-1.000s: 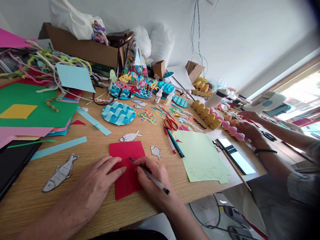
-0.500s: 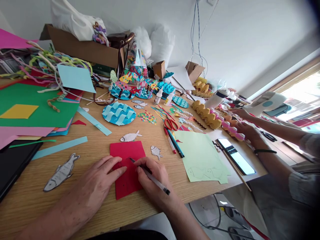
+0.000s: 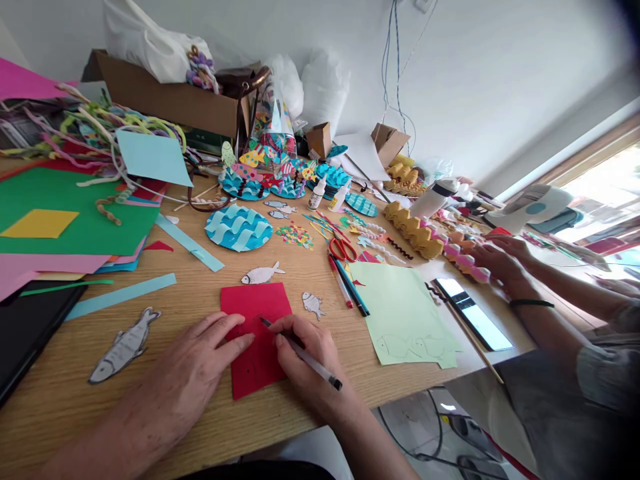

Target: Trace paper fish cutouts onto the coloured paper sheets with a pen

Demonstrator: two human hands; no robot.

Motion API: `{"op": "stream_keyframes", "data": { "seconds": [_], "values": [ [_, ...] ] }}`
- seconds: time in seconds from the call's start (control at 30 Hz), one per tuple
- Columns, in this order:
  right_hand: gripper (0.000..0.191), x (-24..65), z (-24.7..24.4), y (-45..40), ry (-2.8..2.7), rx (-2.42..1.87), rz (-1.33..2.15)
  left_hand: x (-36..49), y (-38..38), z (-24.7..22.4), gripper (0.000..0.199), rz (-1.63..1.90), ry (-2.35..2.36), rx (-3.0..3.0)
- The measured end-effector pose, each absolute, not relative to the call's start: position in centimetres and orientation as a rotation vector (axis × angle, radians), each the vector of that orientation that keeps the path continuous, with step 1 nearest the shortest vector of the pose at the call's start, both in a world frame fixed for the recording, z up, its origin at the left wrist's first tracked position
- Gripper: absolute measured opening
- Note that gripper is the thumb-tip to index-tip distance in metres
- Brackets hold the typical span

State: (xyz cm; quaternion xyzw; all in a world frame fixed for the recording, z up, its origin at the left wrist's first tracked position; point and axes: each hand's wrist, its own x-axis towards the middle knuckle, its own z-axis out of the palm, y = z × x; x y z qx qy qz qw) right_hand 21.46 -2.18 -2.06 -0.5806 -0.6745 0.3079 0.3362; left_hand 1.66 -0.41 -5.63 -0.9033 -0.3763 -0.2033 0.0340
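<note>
A red paper (image 3: pixel 257 380) lies on the wooden table in front of me, with faint dark lines drawn on it. My left hand (image 3: pixel 200 353) rests on its left side, fingers spread, holding nothing. In my right hand (image 3: pixel 310 360) is a pen (image 3: pixel 313 361) with a clear barrel, its tip touching the red paper near the middle. Above the paper lies a grey paper fish (image 3: pixel 263 273), and another small paper fish (image 3: pixel 313 304) is to the right. A larger paper fish (image 3: pixel 125 347) lies left of my left hand.
Right of me are green paper (image 3: pixel 405 307) with fish outlines, pens (image 3: pixel 349 283), red scissors (image 3: pixel 343 249) and a phone (image 3: pixel 473 313). A person's hands (image 3: pixel 500 263) work beyond the egg-carton strips (image 3: pixel 415 230). Coloured sheets (image 3: pixel 100 227) are stacked at left.
The other person's hands have shifted at the right, now close together near something red. My hands and the pen are nearly where they were; the pen's tip has barely moved.
</note>
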Motion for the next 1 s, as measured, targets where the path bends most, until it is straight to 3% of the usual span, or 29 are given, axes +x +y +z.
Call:
{"op": "stream_keyframes", "data": {
  "seconds": [1.0],
  "values": [
    [0.014,22.5,-1.1,-3.1,-1.594,-1.402,0.814,1.4,-0.2,-5.7,0.055,-0.649,-1.168,-2.832]
  ]
}}
